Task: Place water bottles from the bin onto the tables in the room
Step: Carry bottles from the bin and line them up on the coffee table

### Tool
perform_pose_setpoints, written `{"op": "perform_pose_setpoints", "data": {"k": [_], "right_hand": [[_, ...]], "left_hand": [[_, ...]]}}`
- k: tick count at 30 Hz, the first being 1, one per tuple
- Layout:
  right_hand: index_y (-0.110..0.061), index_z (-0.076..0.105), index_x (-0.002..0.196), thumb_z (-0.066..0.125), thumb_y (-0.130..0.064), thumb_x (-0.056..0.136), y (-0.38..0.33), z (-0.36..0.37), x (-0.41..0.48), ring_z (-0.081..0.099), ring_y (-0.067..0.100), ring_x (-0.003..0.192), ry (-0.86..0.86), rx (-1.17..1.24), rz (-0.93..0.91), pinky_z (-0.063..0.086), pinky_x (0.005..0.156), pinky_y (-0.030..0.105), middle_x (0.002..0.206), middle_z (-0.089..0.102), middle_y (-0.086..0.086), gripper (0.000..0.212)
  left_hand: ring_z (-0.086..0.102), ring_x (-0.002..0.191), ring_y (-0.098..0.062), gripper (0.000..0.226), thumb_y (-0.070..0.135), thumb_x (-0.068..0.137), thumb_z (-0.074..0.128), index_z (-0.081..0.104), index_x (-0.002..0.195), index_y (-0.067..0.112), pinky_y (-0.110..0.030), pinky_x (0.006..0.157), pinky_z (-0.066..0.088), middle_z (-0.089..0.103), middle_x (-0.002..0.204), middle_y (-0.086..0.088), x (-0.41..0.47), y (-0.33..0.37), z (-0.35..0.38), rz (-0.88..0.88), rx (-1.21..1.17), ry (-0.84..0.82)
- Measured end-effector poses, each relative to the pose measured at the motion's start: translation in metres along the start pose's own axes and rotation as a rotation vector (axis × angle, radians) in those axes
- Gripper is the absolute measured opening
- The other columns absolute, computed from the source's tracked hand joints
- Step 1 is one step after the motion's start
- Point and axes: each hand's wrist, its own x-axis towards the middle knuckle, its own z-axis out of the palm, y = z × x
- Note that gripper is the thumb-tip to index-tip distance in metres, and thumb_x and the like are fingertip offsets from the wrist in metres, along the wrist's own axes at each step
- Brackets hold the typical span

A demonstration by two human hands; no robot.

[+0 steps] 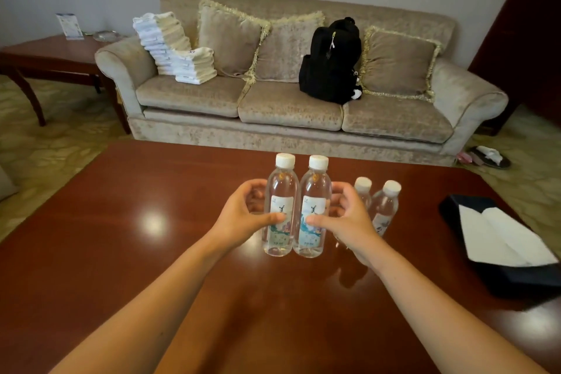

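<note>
Left hand (247,211) grips the left bottle (280,188), right hand (349,217) the right bottle (315,188) (both upright, touching) on the table (136,237); two more bottles (386,206) stand just right.

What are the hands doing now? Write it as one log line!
left hand: grips left bottle; right hand: grips right bottle; both upright, touching

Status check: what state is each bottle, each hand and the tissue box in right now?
Left bottle, upright, capped, full, gripped by left hand.
Right bottle, upright, capped, full, gripped by right hand.
Third bottle, upright, capped, unheld.
Fourth bottle, upright, capped, unheld.
Tissue box, tissue sticking out.
Towel stack, tilted, on sofa.
</note>
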Motion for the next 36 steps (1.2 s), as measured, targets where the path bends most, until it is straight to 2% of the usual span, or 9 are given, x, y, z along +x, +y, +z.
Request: {"op": "perform_pose_setpoints", "data": {"k": [2,5,9,15,21,28,31,34,36], "right_hand": [[-0.025,0.049,0.122,0.086,-0.005,0.071,0.026,0.007,0.013,0.068,0.015,0.1,0.021,-0.005,-0.05,0.06,0.079,0.032,0.109,0.066,0.0,0.066],[-0.022,0.048,0.124,0.086,-0.003,0.07,0.056,0.015,0.029,0.068,0.018,0.1,0.045,-0.019,-0.123,0.06,0.085,0.04,0.109,0.066,0.003,0.069],[-0.022,0.048,0.126,0.086,-0.001,0.069,0.079,0.021,0.047,0.067,0.021,0.102,0.078,-0.026,-0.197,0.058,0.088,0.044,0.11,0.065,0.007,0.071],[-0.027,0.046,0.126,0.086,-0.004,0.071,0.093,0.026,0.067,0.065,0.02,0.108,0.091,-0.015,-0.199,0.057,0.091,0.045,0.115,0.061,0.005,0.072],[-0.027,0.045,0.126,0.084,-0.004,0.073,0.101,0.034,0.078,0.063,0.017,0.109,0.103,-0.01,-0.188,0.057,0.091,0.042,0.115,0.061,0.001,0.069],[-0.026,0.043,0.127,0.083,-0.003,0.074,0.109,0.034,0.081,0.063,0.017,0.108,0.117,0.004,-0.157,0.056,0.088,0.037,0.115,0.06,0.0,0.071],[-0.027,0.041,0.13,0.083,-0.004,0.074,0.11,0.034,0.079,0.062,0.016,0.109,0.111,-0.002,-0.147,0.055,0.085,0.033,0.117,0.06,0.0,0.073],[-0.027,0.037,0.13,0.082,-0.005,0.075,0.105,0.035,0.074,0.06,0.014,0.109,0.085,-0.028,-0.137,0.051,0.077,0.024,0.118,0.057,-0.001,0.075],[-0.028,0.035,0.128,0.082,-0.004,0.075,0.097,0.033,0.072,0.06,0.014,0.109,0.069,-0.066,-0.119,0.052,0.076,0.024,0.118,0.056,-0.001,0.075]], "left_hand": [[0.069,0.1,-0.017,0.066,0.014,0.067,0.088,0.054,0.122,0.021,-0.03,0.085,0.057,0.066,0.112,-0.003,0.009,-0.028,0.004,0.059,0.008,0.008],[0.068,0.102,-0.017,0.064,0.013,0.068,0.087,0.052,0.122,0.023,-0.032,0.086,0.057,0.065,0.114,-0.003,0.022,-0.058,0.008,0.131,0.011,0.01],[0.067,0.102,-0.02,0.061,0.012,0.069,0.087,0.051,0.114,0.031,-0.032,0.085,0.057,0.064,0.114,-0.004,0.036,-0.08,0.012,0.206,0.019,0.031],[0.064,0.105,-0.021,0.062,0.015,0.071,0.087,0.049,0.114,0.037,-0.04,0.092,0.056,0.062,0.116,-0.003,0.055,-0.093,0.015,0.209,0.042,0.03],[0.063,0.106,-0.015,0.061,0.014,0.074,0.085,0.047,0.116,0.035,-0.03,0.089,0.055,0.061,0.117,0.001,0.065,-0.102,0.018,0.192,0.055,0.022],[0.062,0.11,-0.017,0.061,0.012,0.075,0.084,0.045,0.114,0.039,-0.035,0.093,0.054,0.06,0.12,0.0,0.072,-0.11,0.023,0.188,0.069,0.005],[0.061,0.112,-0.015,0.062,0.012,0.075,0.084,0.045,0.117,0.036,-0.035,0.095,0.053,0.06,0.121,0.0,0.072,-0.111,0.021,0.183,0.062,-0.016],[0.062,0.112,-0.013,0.064,0.008,0.074,0.084,0.044,0.117,0.033,-0.025,0.091,0.053,0.06,0.122,0.0,0.068,-0.11,0.02,0.173,0.031,-0.018],[0.061,0.113,-0.013,0.065,0.007,0.073,0.084,0.045,0.12,0.028,-0.021,0.088,0.053,0.061,0.122,0.0,0.066,-0.107,0.021,0.16,0.026,-0.016]]}}
